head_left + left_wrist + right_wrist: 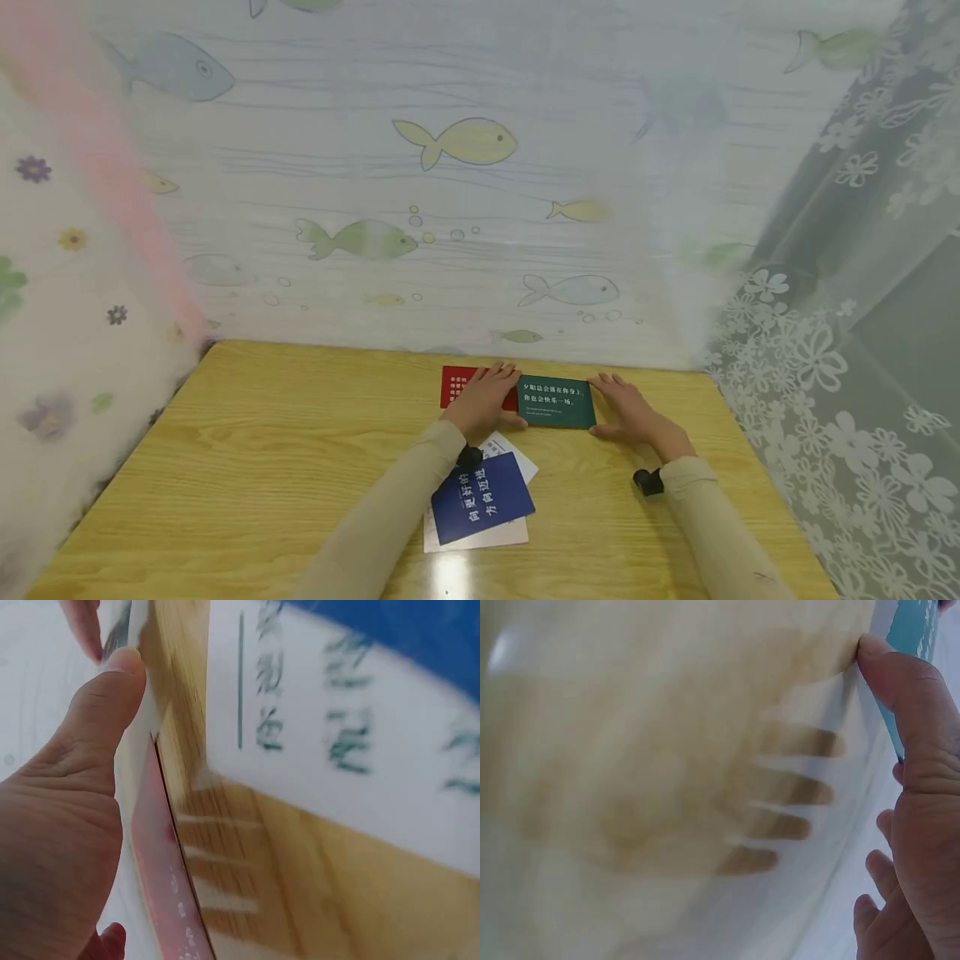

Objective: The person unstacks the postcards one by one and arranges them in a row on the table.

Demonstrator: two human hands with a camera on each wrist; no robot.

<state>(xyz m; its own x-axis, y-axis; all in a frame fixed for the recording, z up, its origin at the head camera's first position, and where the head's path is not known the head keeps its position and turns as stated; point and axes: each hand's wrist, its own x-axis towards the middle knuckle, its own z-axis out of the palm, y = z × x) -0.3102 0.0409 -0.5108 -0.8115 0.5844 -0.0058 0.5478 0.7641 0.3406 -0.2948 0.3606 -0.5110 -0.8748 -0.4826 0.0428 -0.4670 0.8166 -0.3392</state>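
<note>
In the head view a green card (557, 403) with white writing lies between my two hands. My left hand (489, 403) reaches over part of a red card (454, 387), its thumb and fingers at the green card's left edge. At the right edge is my right hand (632, 415), fingers extended and thumb at the near corner. The right wrist view shows the thumb (915, 694) touching the edge of the green card (915, 630). In the left wrist view the red card (169, 877) lies beneath the left hand.
Nearer me, a blue card (483, 500) lies askew over a white card (525, 467) and a pale card (480, 540). The wooden table (300, 450) meets a fish-patterned curtain (450, 283) at the back. Lace (825, 433) hangs on the right.
</note>
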